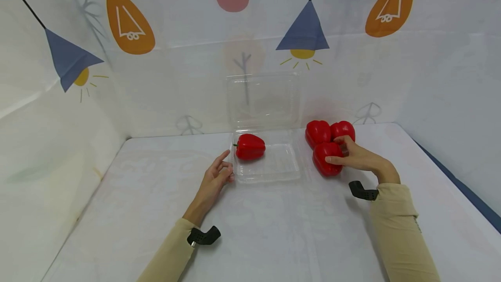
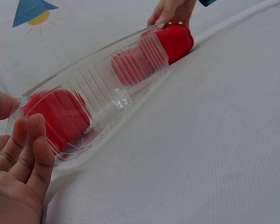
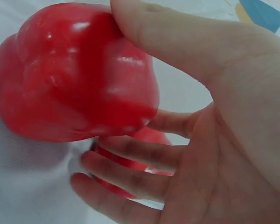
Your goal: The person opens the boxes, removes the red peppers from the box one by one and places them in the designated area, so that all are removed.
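In the head view a red bell pepper [image 1: 250, 147] lies on its side in the left part of a clear plastic clamshell box [image 1: 274, 176], its green stem facing left. Beside the box's left wall is my left hand [image 1: 211, 182], fingers loosely bent and holding nothing; whether they touch the plastic I cannot tell. To the right of the box, my right hand [image 1: 358, 156] grips the front one of three red bell peppers [image 1: 326, 160] between thumb and fingers. The right wrist view shows the thumb on this pepper [image 3: 74, 79], with the fingers partly hidden behind it.
Two more red bell peppers, one at left [image 1: 318, 133] and one at right [image 1: 342, 129], sit just behind the gripped one. The box's clear lid [image 1: 263, 101] stands raised against the printed white backdrop [image 1: 176, 77]. White cloth covers the table [image 1: 254, 238].
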{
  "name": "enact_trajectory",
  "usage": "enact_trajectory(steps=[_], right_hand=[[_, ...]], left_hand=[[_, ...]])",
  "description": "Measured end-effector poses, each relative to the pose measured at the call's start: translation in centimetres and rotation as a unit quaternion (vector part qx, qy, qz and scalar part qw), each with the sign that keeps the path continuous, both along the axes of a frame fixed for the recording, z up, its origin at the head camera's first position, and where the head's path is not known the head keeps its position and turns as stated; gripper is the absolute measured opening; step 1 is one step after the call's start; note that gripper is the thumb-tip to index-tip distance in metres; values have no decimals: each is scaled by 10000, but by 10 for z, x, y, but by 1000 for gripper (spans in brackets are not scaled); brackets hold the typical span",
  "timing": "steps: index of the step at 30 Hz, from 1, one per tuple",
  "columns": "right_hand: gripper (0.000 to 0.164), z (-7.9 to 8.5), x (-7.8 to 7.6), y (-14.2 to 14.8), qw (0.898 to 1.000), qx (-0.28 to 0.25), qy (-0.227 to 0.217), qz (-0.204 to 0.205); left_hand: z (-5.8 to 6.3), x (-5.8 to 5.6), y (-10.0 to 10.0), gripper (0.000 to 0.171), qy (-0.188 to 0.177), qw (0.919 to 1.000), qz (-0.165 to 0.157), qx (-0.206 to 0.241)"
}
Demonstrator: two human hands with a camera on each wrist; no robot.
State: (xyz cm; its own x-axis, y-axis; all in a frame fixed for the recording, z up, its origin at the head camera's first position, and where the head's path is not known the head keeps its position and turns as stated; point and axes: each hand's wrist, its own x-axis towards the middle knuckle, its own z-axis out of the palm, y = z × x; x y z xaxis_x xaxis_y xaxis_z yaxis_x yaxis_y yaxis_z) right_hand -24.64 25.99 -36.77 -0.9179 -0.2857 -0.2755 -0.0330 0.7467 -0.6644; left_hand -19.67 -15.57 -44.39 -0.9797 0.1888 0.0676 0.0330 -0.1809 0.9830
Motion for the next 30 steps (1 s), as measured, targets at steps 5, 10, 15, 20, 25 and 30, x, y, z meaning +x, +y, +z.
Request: enact_trajectory(steps=[5, 10, 15, 20, 25, 30], right_hand=[[87, 6, 1, 1, 9993, -42, 361, -41], [81, 11, 2, 1, 9975, -18, 684, -194], [74, 13, 3, 0, 9955, -10, 914, -261], [63, 14, 2, -3, 9923, -169, 1210, -214], [59, 13, 0, -9, 9902, -280, 1349, -249], [55, 13, 1, -16, 9887, -342, 1418, -353]], left_hand=[[0, 0, 0, 57, -18, 10000, 17, -2], [0, -1, 1, 56, -47, 10000, 52, 6], [0, 0, 1, 57, -52, 10000, 69, 0], [1, 0, 0, 57, -64, 10000, 64, 22], [1, 0, 0, 57, -62, 10000, 63, 4], [0, 0, 0, 57, -68, 10000, 36, 9]])
